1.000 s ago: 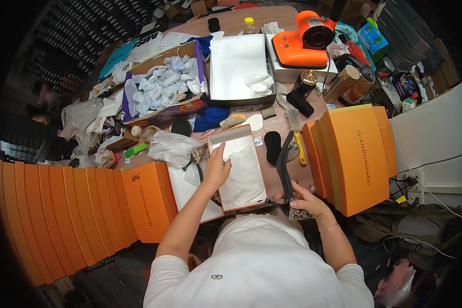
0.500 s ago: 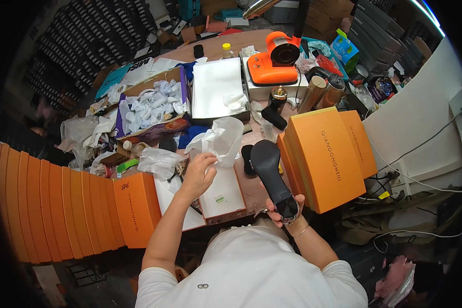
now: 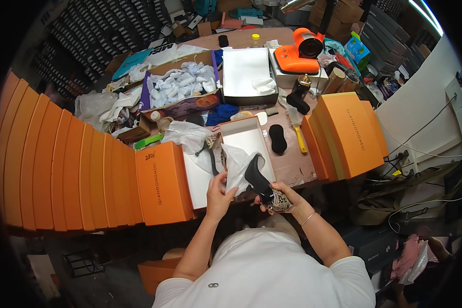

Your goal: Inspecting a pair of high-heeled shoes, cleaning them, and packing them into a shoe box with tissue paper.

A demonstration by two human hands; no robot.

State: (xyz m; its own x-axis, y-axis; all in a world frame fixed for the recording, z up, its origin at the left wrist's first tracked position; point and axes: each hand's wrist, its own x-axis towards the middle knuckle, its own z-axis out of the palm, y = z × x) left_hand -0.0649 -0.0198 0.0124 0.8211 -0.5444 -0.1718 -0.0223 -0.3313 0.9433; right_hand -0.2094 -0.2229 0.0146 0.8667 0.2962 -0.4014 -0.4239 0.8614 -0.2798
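Observation:
My right hand (image 3: pixel 287 199) grips a sandal (image 3: pixel 257 177) by its jewelled upper end, with the dark sole facing up. Against the sandal's toe lies a thin white packing bag (image 3: pixel 236 167), its lower edge pinched in my left hand (image 3: pixel 219 196). Whether the toe is inside the bag or only touching it, I cannot tell. Both hands are over the near edge of an open shoe box (image 3: pixel 239 128) with a white inside. A second jewelled sandal (image 3: pixel 206 152) lies in the box's left part, beside crumpled white wrapping (image 3: pixel 182 134).
Orange shoe boxes stand in a long row (image 3: pixel 87 174) at left and a stack (image 3: pixel 339 131) at right. A black oval pad (image 3: pixel 278 138) and a yellow-handled brush (image 3: pixel 300 138) lie on the table. Behind are a carton of crumpled paper (image 3: pixel 182 82) and an orange machine (image 3: pixel 297 56).
The white bag and the sandal have come down and together over the box. My left hand has moved down and right, and the view has shifted.

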